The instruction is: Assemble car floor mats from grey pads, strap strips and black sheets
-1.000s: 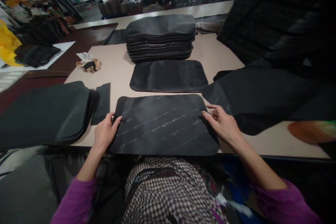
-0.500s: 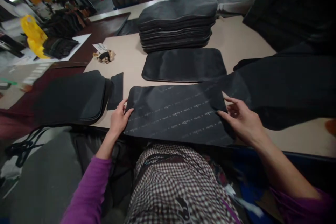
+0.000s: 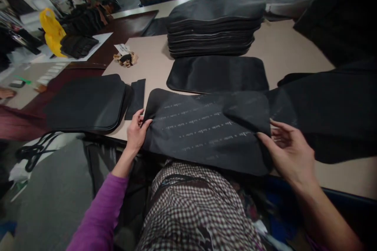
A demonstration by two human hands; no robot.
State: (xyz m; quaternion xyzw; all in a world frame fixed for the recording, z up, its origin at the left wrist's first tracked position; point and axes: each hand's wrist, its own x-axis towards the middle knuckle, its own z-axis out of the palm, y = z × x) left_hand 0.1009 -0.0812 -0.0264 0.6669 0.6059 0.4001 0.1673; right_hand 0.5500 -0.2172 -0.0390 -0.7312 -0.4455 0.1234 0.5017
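Note:
A dark fabric panel (image 3: 203,129) with rounded corners and slanting rows of pale print stretches between my hands at the table's front edge. My left hand (image 3: 138,131) pinches its left edge, thumb on top. On the right edge, my right hand (image 3: 290,151) grips the panel between thumb and fingers, and the cloth creases near that thumb. Just behind it lies a plain black padded panel (image 3: 218,73), partly covered by the printed one's far edge. Beyond that rises a tall stack of black panels (image 3: 215,23).
Black panels (image 3: 85,102) are piled at left, beside a narrow dark strip (image 3: 137,98). More dark fabric (image 3: 324,113) spreads at right. A crumpled paper scrap (image 3: 126,59) and a yellow bag (image 3: 52,33) sit farther back. Another person's hand (image 3: 6,93) shows at far left.
The printed panel's right end has shifted right and toward me with my right hand, and its surface now creases. My left hand keeps its hold. The whole view has swung slightly.

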